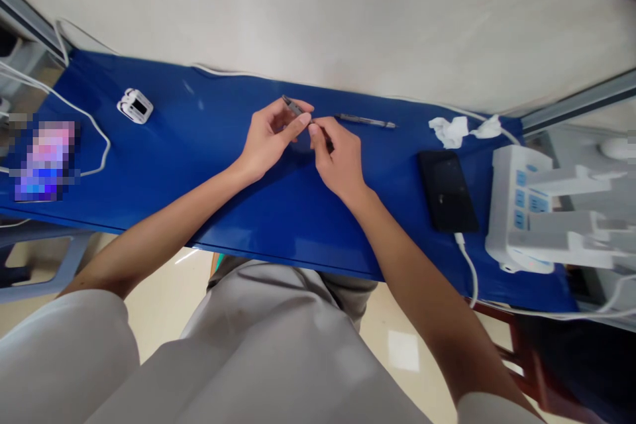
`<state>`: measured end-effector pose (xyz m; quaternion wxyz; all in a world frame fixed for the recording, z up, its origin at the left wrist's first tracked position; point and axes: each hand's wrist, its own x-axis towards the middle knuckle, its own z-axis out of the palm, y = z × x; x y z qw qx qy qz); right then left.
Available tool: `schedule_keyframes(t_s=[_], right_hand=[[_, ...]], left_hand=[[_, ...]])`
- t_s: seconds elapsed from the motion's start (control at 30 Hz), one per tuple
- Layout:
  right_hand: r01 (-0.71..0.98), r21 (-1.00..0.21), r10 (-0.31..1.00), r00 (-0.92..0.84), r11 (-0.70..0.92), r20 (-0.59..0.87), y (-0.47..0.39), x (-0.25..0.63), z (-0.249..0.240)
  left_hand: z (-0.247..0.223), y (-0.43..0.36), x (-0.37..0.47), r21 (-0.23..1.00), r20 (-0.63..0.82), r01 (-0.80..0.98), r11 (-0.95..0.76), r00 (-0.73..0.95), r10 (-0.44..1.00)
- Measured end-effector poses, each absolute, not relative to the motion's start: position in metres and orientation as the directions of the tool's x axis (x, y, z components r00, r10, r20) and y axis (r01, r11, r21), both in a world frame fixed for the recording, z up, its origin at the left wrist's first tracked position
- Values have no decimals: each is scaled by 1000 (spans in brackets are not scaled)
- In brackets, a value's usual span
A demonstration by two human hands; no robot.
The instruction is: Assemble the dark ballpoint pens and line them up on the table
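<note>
Over the middle of the blue table [223,215], my left hand [271,139] is closed on a dark grey pen part [293,105], which slants between thumb and fingers. My right hand [339,156] touches or nearly touches the left fingertips. Its thumb and fingers are pinched together, with a small dark piece partly showing between them; its exact shape is hidden. Just beyond the right hand lies a clear pen [366,120] with a dark end, flat on the table.
White crumpled tissues [450,131], a black phone [447,190] with a white cable, and a white power strip [521,209] with plugs are at the right. A small white device [135,106] and a blurred phone [46,160] lie left. A wall borders the far edge.
</note>
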<state>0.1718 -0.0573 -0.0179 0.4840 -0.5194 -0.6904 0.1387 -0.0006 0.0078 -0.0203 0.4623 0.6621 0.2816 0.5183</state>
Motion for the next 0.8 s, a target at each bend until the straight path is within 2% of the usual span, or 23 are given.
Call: schedule_keyframes(t_s=[0.33,0.47,0.67,0.8], right_hand=[[496,-782,880,70,378,470,-59,170,-12],[417,-836,889,123,358,441,-58,170,-12],[320,-893,931,73,317,357,-59,169,-11],[244,-921,934,110,305,339,-59,166,-10]], left_hand=[[-24,9,0,899,439,-128,-419,278,855],[-22,10,-1,904,428,-139,-404,270,863],[-21,10,-1,906,424,-136,-401,265,866],[-19,9,-1,918,395,-144,-370,258,882]])
